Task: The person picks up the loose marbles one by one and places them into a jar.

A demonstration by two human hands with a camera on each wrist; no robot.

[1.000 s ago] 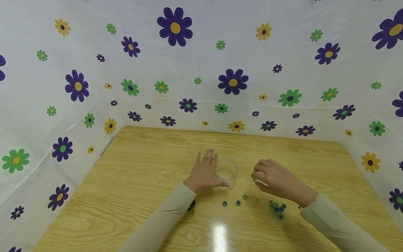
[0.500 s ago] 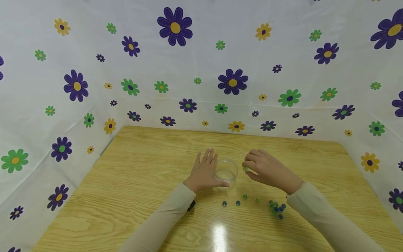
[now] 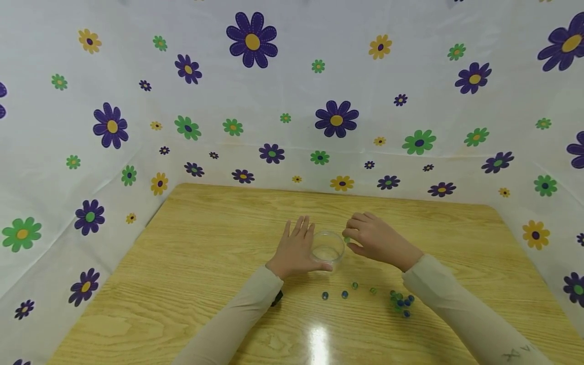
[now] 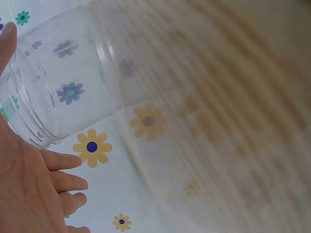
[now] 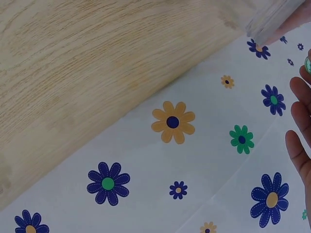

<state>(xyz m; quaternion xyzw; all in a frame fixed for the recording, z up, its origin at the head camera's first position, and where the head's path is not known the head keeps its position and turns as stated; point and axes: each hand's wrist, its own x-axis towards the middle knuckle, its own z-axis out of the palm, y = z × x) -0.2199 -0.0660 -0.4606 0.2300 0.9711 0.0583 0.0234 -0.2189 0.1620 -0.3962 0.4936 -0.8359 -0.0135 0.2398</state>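
Observation:
A clear, round open jar [image 3: 336, 257] stands on the table. My left hand [image 3: 294, 253] rests against its left side, fingers straight and thumb along the near side. In the left wrist view the jar [image 4: 80, 73] lies beside the palm. My right hand [image 3: 378, 241] pinches a green glass marble [image 3: 347, 240] between thumb and fingers, just right of the jar's rim. The right wrist view catches only a sliver of that marble [image 5: 308, 65] and some fingers at its edge. Nearer me lie two blue marbles, one of them this blue marble [image 3: 325, 295], and two loose green marbles [image 3: 355, 286].
Several green and blue marbles [image 3: 399, 302] are clustered on the wooden table [image 3: 205, 243], below the right forearm. A white cloth [image 3: 283, 91] printed with flowers rises at the table's back and both sides. A small dark object [image 3: 277, 298] shows beside the left cuff.
My right hand has moved left and farther from me with the green marble, from above the loose marbles to the jar's right side. The left hand and jar have stayed in place.

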